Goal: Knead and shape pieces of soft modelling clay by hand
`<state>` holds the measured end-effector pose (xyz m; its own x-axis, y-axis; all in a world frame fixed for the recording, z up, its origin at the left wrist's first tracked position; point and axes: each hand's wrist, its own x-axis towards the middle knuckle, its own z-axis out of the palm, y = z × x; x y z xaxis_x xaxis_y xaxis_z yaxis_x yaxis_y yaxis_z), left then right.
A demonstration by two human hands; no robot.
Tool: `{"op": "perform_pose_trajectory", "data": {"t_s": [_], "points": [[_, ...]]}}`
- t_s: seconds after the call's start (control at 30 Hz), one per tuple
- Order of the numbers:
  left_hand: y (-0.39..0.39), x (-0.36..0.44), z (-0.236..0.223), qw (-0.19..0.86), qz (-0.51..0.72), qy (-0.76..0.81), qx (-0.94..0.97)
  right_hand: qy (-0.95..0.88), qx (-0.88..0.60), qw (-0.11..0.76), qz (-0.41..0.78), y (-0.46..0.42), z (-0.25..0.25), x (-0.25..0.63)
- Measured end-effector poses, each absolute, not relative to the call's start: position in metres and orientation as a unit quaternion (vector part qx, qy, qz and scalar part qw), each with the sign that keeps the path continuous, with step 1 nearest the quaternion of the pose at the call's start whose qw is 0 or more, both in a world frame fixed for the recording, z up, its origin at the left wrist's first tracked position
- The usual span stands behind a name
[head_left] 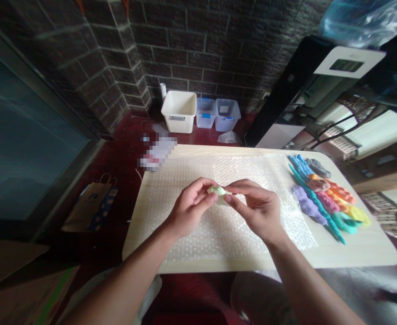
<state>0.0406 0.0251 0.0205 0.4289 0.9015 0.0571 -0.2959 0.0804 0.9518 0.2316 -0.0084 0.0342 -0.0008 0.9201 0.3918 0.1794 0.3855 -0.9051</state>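
Observation:
Over the middle of the table, my left hand (pixel 192 205) pinches a small pale green piece (pixel 217 190) between thumb and fingers. My right hand (pixel 256 205) closes on the piece's right end with thumb and forefinger. The piece looks soft or wrapped, but its kind is not clear. Below both hands lies a sheet of bubble wrap (pixel 198 234), spread over the light wooden table (pixel 364 250). To the right of my right hand sits a group of coloured clay-like or yarn-like pieces (pixel 323 203) in blue, purple, teal, orange, pink, yellow and grey.
Beyond the table, a cream bin (pixel 179 113) and two clear plastic boxes (pixel 206 113) stand on the floor by a brick wall. A paper bag (pixel 86 205) is at the left. A black and white water dispenser (pixel 286 90) rises at the back right.

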Motion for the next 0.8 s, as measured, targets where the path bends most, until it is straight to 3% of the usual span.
{"op": "perform_pose_trajectory", "data": {"t_s": [0.33,0.8], "points": [[0.024,0.041,0.022,0.684,0.442,0.299,0.497,-0.713,-0.457,0.506,0.164,-0.019,0.045,0.225],[0.025,0.043,0.022,0.685,0.426,0.286,0.518,-0.701,-0.473,0.505,0.171,-0.017,0.041,0.225]]}}
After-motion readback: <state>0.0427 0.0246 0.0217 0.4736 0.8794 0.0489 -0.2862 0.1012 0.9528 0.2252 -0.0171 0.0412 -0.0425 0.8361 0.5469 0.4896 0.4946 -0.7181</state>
